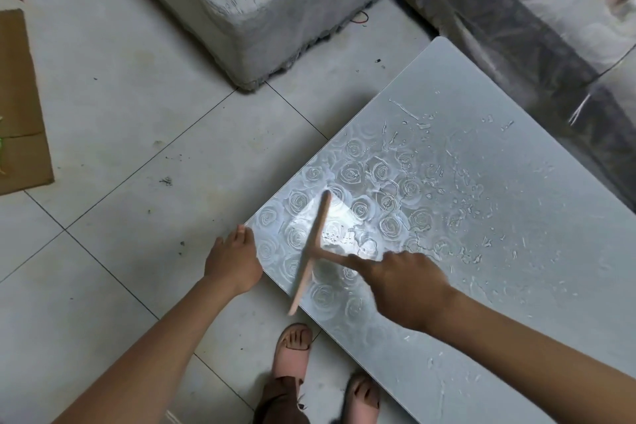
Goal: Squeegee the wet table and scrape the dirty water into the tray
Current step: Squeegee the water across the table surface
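Head view: where does the pinkish-beige T-shaped plastic squeegee (318, 227) lie from the hands?

It lies left of the right hand (402, 286). The handle runs leftward from that hand to the middle of the blade. The fingers (358, 260) are curled round the handle, with the forefinger stretched along it toward the blade.

And the blade's long axis?

It runs near to far, a little tilted, on the pale grey glossy desk (516, 251) with its rose pattern, close to the left near corner. The blade's near end pokes out past the desk's front edge, over the pale tiled floor (103, 113).

What is the left hand (234, 262) doing?

It rests against the front edge just beside that corner, with its fingers fairly straight along the rim and nothing held. It is nearer the corner, but the right hand has the tool.

Where is the water?

Most of the beads and streaks of water (430, 182) lie to the right of the blade and beyond it, on the handle side, so I judge this stroke is not pushing them.

And the tray?

It is not in view, so I cannot tell which edge to scrape toward. My guess is that the blade must be carried right, past the wet patch, before a fresh pull.
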